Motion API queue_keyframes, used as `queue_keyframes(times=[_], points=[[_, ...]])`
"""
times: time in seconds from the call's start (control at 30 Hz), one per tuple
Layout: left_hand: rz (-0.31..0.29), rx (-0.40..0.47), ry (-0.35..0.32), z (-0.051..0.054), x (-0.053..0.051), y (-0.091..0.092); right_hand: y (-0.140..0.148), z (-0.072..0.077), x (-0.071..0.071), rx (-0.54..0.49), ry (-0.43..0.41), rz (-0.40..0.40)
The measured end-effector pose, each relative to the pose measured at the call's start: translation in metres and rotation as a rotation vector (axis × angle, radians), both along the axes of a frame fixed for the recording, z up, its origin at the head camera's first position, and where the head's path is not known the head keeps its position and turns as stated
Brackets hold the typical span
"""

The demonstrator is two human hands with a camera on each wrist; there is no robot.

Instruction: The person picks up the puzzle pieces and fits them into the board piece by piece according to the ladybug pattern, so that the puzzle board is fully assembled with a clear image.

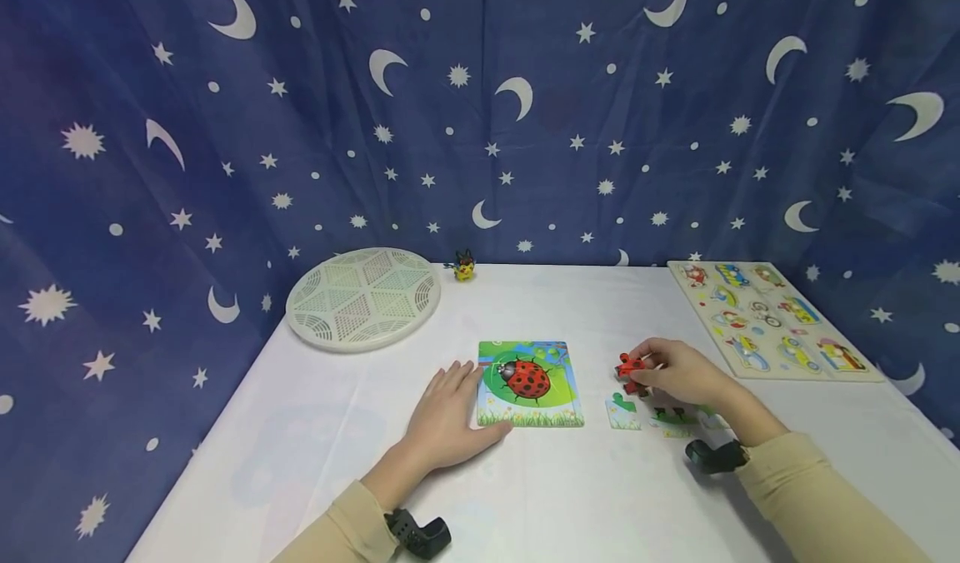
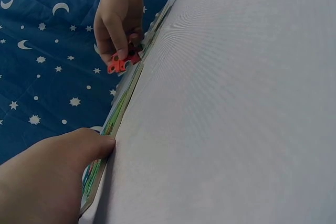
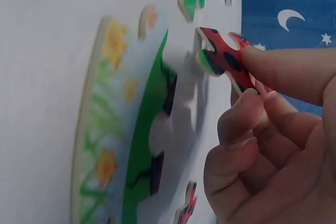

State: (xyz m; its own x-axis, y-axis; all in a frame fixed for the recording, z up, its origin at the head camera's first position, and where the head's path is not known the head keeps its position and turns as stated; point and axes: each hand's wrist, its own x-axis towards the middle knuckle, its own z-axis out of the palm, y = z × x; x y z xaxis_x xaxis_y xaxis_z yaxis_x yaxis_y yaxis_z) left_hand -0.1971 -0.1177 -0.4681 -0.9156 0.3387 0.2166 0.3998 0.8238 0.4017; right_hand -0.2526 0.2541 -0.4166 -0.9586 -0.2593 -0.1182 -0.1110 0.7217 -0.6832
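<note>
Between my thumb and fingers, my right hand (image 1: 681, 373) pinches a red puzzle piece (image 3: 226, 59) with black spots, raised above the table on the right. Loose pieces lie beneath and around that hand: one with a green knob (image 1: 622, 413) and one with yellow flowers and black legs on green (image 3: 118, 98). A square ladybug puzzle board (image 1: 528, 380) lies flat at the middle of the table. My left hand (image 1: 448, 420) rests along the board's left side with fingers extended. Its thumb touches the board's near edge, seen in the left wrist view.
A pale round patterned board (image 1: 363, 299) lies at the back left. Near it, a small yellow figurine (image 1: 464, 266) stands at the table's back edge. A wooden picture puzzle board (image 1: 776, 321) lies at the back right. Behind hangs a blue curtain (image 1: 450, 113) with moons and stars.
</note>
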Motion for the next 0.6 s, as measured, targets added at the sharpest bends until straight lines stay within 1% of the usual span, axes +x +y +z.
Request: queue_keyframes(times=[0.23,0.4,0.6], points=[[-0.001,0.005,0.004,-0.001,-0.001,-0.001,-0.015,-0.003,-0.001,-0.056,-0.022,0.016],[-0.002,-0.001,0.007,-0.001,0.0,-0.001,-0.027,-0.004,-0.001,-0.083,-0.038,0.003],[-0.004,0.008,0.003,0.001,0.001,-0.001,-0.042,-0.005,0.0,-0.147,-0.063,-0.02]])
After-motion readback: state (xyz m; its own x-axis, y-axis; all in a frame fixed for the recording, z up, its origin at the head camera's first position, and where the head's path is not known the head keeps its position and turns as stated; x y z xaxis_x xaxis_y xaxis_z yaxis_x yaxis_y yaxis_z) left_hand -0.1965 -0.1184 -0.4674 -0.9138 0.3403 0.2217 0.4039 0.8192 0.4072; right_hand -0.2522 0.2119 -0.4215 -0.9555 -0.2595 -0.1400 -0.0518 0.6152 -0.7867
